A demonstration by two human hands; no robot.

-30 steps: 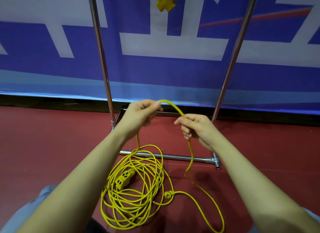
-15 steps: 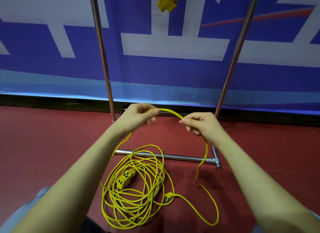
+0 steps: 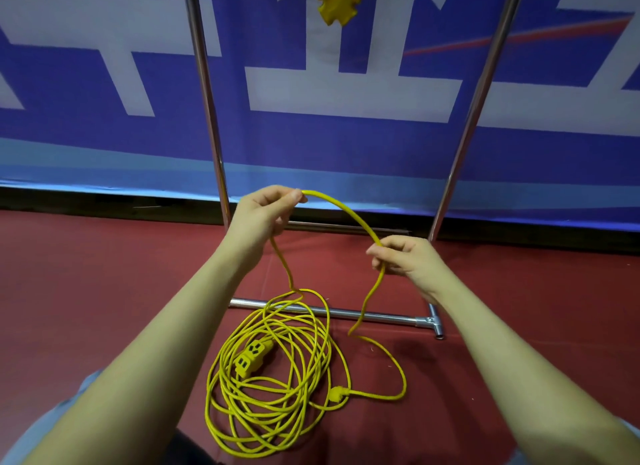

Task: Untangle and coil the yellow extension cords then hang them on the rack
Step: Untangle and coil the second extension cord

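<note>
A yellow extension cord point(image 3: 277, 371) lies in a loose pile on the red floor, its socket block point(image 3: 252, 357) in the middle and its plug point(image 3: 337, 394) at the right edge. My left hand point(image 3: 263, 215) pinches one strand above the pile. My right hand point(image 3: 405, 256) grips the same strand lower to the right, so the cord arches between them. Behind stands the metal rack point(image 3: 207, 101) with two uprights. Another yellow cord point(image 3: 337, 4) hangs from it at the top edge.
The rack's base bar point(image 3: 377, 315) runs across the floor just behind the pile. A blue and white banner point(image 3: 346, 94) covers the wall behind. Red floor spreads to the left and right.
My hands have moved apart, the left one rising and the right one dropping a little. The arch of cord between them has grown longer. The loop at the plug has shifted.
</note>
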